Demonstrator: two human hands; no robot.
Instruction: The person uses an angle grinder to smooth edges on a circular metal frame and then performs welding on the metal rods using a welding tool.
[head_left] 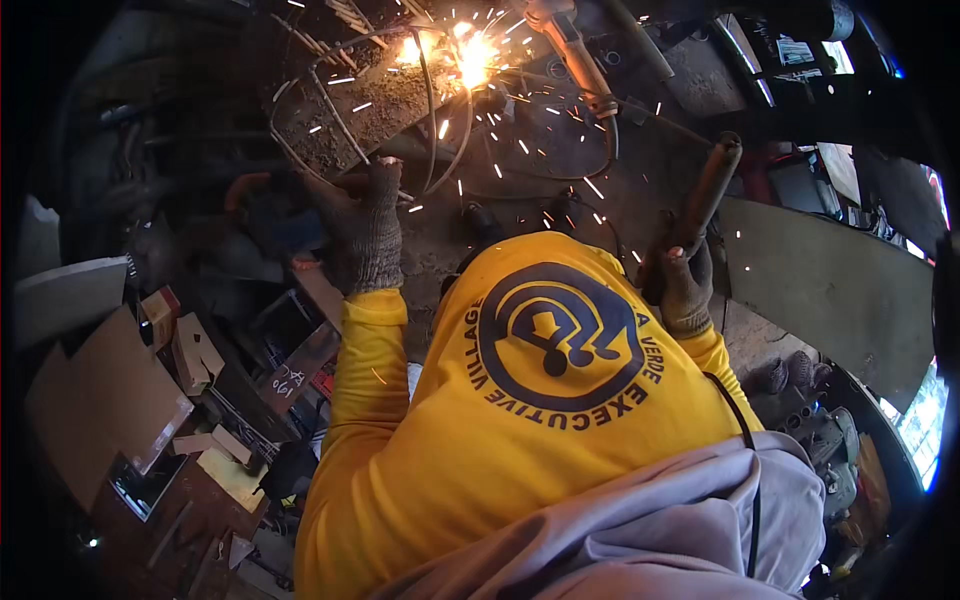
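Observation:
My left hand [365, 225], in a grey-brown knit glove with a bare fingertip showing, is closed around a thin bent metal rod [340, 115]. The rod belongs to a curved piece that lies over a dirt-covered work surface [385, 100]. In my right hand [688, 285], also gloved, is a welding electrode holder [712, 185] with a cylindrical handle. A thin electrode [665, 120] runs from its top leftward to the bright welding arc [474, 62]. Sparks fly out in all directions, and glare hides the contact point.
An angle grinder [570, 50] with a cord lies right of the arc. Bent cardboard [105, 400] and scraps crowd the left. A large grey-green panel [825, 290] stands at the right, above metal parts [820, 435]. My shoes [483, 220] show on the floor.

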